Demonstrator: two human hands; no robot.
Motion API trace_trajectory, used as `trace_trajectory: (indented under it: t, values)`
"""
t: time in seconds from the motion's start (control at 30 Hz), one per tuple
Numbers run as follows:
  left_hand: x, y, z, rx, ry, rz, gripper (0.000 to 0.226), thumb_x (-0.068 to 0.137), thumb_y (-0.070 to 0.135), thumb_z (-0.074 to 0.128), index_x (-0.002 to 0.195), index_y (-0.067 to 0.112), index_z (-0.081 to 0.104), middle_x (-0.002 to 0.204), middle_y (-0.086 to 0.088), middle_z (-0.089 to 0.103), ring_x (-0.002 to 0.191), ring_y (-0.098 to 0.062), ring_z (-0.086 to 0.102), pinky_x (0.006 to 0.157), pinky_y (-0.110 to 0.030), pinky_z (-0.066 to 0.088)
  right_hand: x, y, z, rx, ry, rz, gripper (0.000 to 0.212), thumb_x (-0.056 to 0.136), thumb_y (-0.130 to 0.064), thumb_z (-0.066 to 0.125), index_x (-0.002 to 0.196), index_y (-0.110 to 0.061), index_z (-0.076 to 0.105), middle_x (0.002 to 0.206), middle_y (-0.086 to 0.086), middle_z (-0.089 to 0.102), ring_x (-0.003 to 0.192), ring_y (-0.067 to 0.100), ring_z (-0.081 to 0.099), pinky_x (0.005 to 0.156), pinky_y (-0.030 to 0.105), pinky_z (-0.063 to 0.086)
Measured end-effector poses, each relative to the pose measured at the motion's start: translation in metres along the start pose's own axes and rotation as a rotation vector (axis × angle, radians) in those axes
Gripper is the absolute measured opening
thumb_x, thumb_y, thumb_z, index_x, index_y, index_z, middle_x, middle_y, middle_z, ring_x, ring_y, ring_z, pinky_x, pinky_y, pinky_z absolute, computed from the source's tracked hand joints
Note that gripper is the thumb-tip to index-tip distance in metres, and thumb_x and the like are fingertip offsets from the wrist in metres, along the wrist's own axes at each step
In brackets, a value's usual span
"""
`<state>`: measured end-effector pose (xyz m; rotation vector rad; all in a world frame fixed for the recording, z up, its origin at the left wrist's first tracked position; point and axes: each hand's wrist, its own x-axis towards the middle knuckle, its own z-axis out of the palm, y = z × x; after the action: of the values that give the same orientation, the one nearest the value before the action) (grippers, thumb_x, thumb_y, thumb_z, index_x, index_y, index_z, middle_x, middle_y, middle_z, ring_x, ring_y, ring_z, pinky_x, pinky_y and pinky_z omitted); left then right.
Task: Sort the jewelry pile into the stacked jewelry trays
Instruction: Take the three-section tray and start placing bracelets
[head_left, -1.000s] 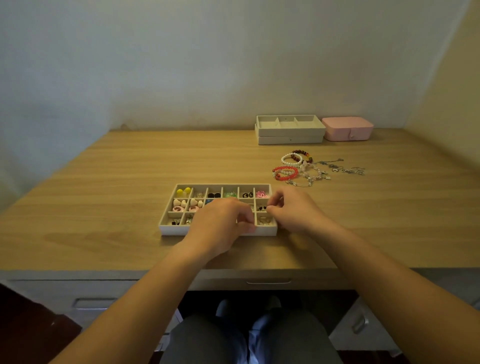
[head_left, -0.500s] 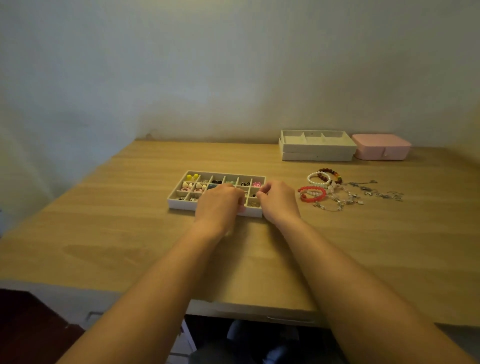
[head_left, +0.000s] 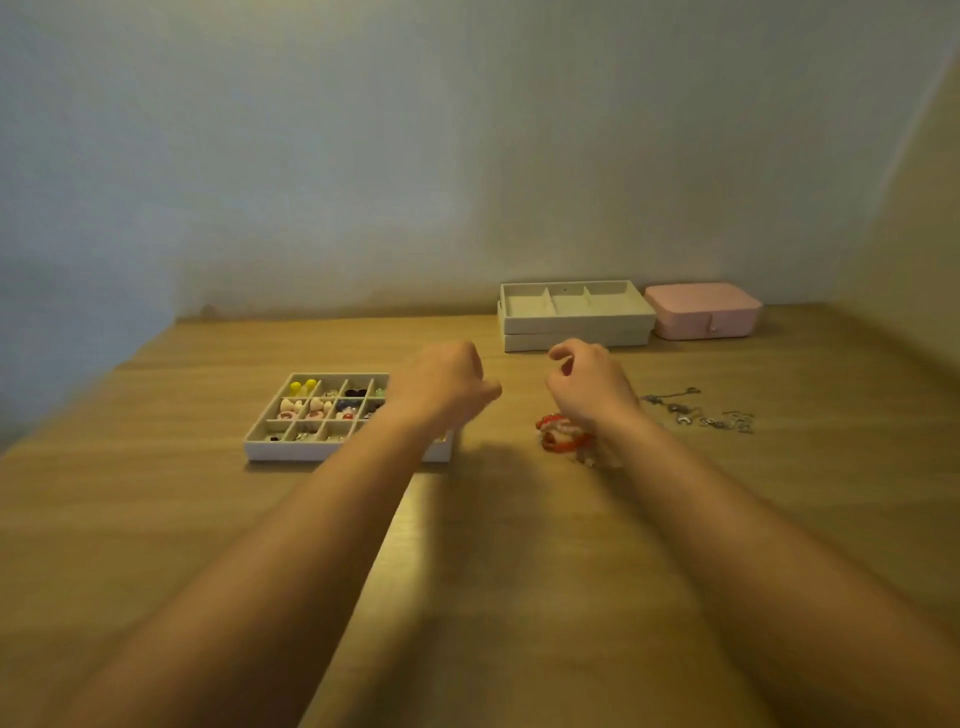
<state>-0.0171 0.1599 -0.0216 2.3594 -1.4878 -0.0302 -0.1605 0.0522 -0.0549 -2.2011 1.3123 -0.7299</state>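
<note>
Hovering above the light wooden desk (head_left: 519, 571), both bare hands are raised between the near tray and the far stack.

Left hand (head_left: 447, 387): clenched, back to the camera, over the right end of the pale grid-divided tray (head_left: 322, 453). Its palm side is hidden, so I cannot tell whether it grips anything.

Right hand (head_left: 587, 384): fingers loosely curled, with a gap between thumb and forefinger and nothing seen in it. It is held over the jewelry pile.

Pile: a red bead bracelet (head_left: 558, 439) among pale beads, partly hidden by the right wrist; thin silver chains (head_left: 696, 413) are spread just to its right.

The divided tray's cells hold small pieces: yellow balls (head_left: 302, 385) in the far-left cell, and pink-white and dark bits in others.

Two stacked cream jewelry trays (head_left: 576, 325) sit at the far desk edge by the wall, the top one showing three compartments. A pink lidded box (head_left: 701, 312) with a small front clasp sits just beside them on the right.
</note>
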Motion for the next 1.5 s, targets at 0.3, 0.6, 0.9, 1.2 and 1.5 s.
trace_trajectory:
  t: [0.3, 0.6, 0.9, 1.2, 1.5]
  values:
    - [0.114, 0.026, 0.057, -0.208, 0.005, -0.149, 0.053, 0.096, 0.035, 0.056, 0.138, 0.005, 0.044, 0.141, -0.018, 0.050, 0.127, -0.038, 0.049, 0.101, -0.045, 0.043, 0.086, 0.069, -0.042, 0.032, 0.043, 0.160, 0.064, 0.100, -0.024, 0.057, 0.158, -0.029, 0.030, 0.163, 0.004, 0.012, 0.143, 0.033, 0.033, 0.112, 0.044, 0.037]
    - [0.192, 0.024, 0.094, -0.254, 0.044, -0.321, 0.065, 0.105, 0.051, 0.023, 0.135, 0.002, 0.052, 0.139, -0.023, 0.050, 0.129, -0.041, 0.040, 0.106, -0.047, 0.032, 0.151, 0.082, -0.018, 0.094, 0.149, 0.256, 0.063, 0.103, -0.023, 0.048, 0.158, -0.011, 0.021, 0.161, 0.015, 0.024, 0.146, 0.035, 0.029, 0.118, 0.051, 0.034]
    - [0.184, 0.025, 0.069, -0.576, 0.114, -0.342, 0.025, 0.095, 0.021, 0.052, 0.090, 0.006, 0.071, 0.091, -0.011, 0.068, 0.085, -0.030, 0.063, 0.072, -0.035, 0.051, 0.153, 0.070, -0.029, 0.198, 0.309, 0.305, 0.056, 0.098, -0.022, 0.055, 0.150, -0.012, 0.036, 0.148, 0.014, 0.039, 0.131, 0.035, 0.042, 0.106, 0.049, 0.045]
    - [0.070, 0.011, 0.004, -0.431, 0.019, -0.233, 0.046, 0.086, 0.006, 0.068, 0.128, 0.019, 0.054, 0.111, -0.002, 0.063, 0.102, -0.027, 0.063, 0.086, -0.045, 0.058, 0.050, 0.043, -0.071, 0.118, 0.124, 0.364, 0.043, 0.101, -0.030, 0.047, 0.135, -0.005, 0.056, 0.118, 0.012, 0.061, 0.092, 0.027, 0.056, 0.076, 0.035, 0.045]
    - [-0.082, -0.007, -0.012, -0.249, 0.008, -0.184, 0.016, 0.090, 0.028, 0.062, 0.098, 0.014, 0.057, 0.095, -0.004, 0.062, 0.089, -0.026, 0.059, 0.078, -0.037, 0.050, -0.079, 0.064, -0.085, -0.200, -0.006, 0.285, 0.056, 0.103, -0.053, 0.029, 0.107, -0.015, 0.070, 0.103, 0.009, 0.070, 0.087, 0.024, 0.063, 0.081, 0.040, 0.055]
